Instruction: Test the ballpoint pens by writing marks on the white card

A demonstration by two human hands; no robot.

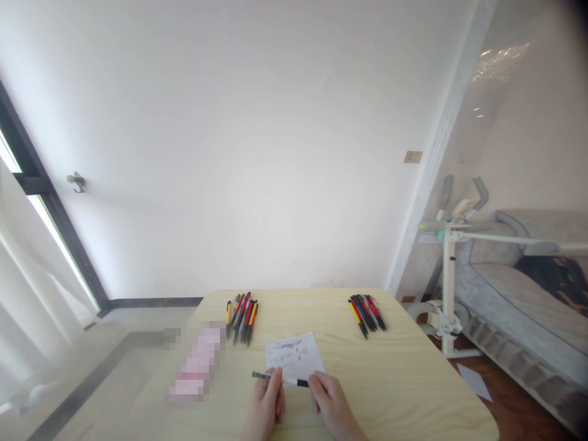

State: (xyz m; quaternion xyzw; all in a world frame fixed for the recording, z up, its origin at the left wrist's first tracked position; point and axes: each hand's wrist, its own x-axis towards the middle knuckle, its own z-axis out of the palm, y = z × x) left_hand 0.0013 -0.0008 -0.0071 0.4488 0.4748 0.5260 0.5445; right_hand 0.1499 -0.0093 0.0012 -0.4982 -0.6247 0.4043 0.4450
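Observation:
Both hands hold one white-and-black pen [291, 381] level above the near part of the table. My left hand [270, 398] is closed around its barrel, and a dark end sticks out to the left. On the right, my right hand [328, 395] pinches the black end; whether that is a cap I cannot tell. Just beyond the fingers lies a white sheet of paper [294, 355] with dark and red scribbles, partly covered by the pen and hands. A group of yellow, red and black pens [242, 317] lies farther back on the left, another group of pens [366, 313] back right.
The light wooden table [395, 380] has rounded corners and stands before a white wall. At its left edge is a pink blurred patch [199, 364]. An exercise machine [450, 275] and a grey sofa [519, 288] stand to the right, a white curtain [27, 306] to the left.

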